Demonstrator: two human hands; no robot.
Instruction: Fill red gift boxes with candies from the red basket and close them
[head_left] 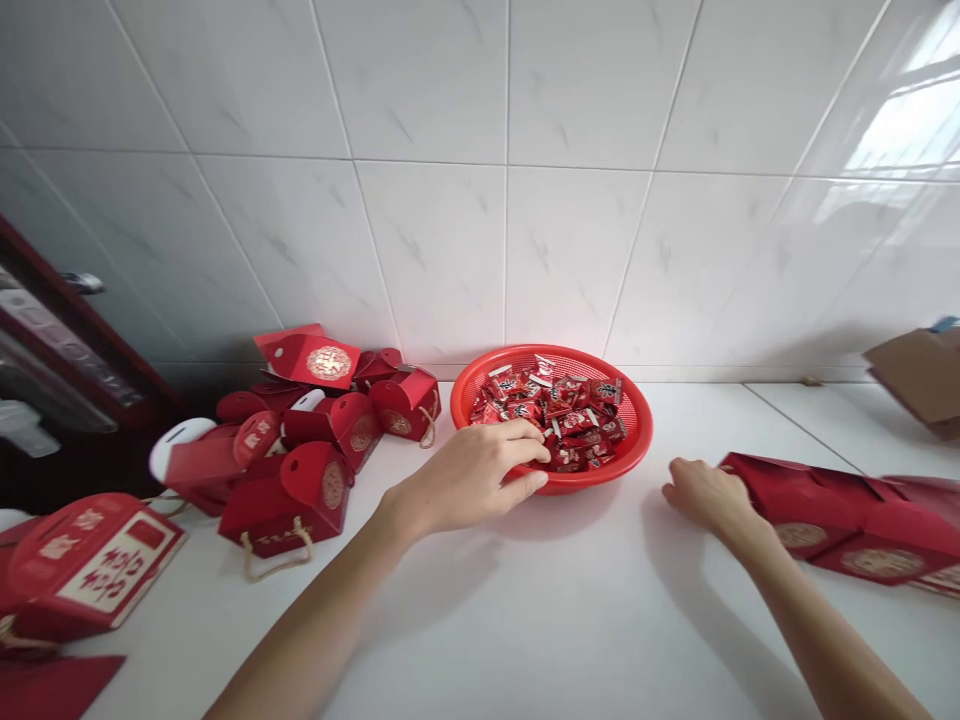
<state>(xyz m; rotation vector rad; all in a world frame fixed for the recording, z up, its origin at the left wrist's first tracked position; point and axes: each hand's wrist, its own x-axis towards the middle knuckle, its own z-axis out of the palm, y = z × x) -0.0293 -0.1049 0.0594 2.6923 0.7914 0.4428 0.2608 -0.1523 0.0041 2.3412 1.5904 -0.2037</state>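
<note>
A red plastic mesh basket (640, 440) holds many small red-wrapped candies (574, 420). My left hand (487, 465) reaches over its near left rim, fingertips at the candies and thumb apart from the fingers; nothing shows in its grasp. To the right of the basket, my right hand (705, 492) is low over the white counter, its fingers curled in. Whatever it may hold is hidden. Just beside that hand begins a row of red cardboard gift boxes (832, 520) with gold round emblems.
On the left stand several closed red gift boxes (289, 500) with rope handles, some piled up. A larger-looking red box (94, 565) is nearer me. White tiles (577, 260) rise behind the counter (525, 620). A brown cardboard box (919, 375) sits far right.
</note>
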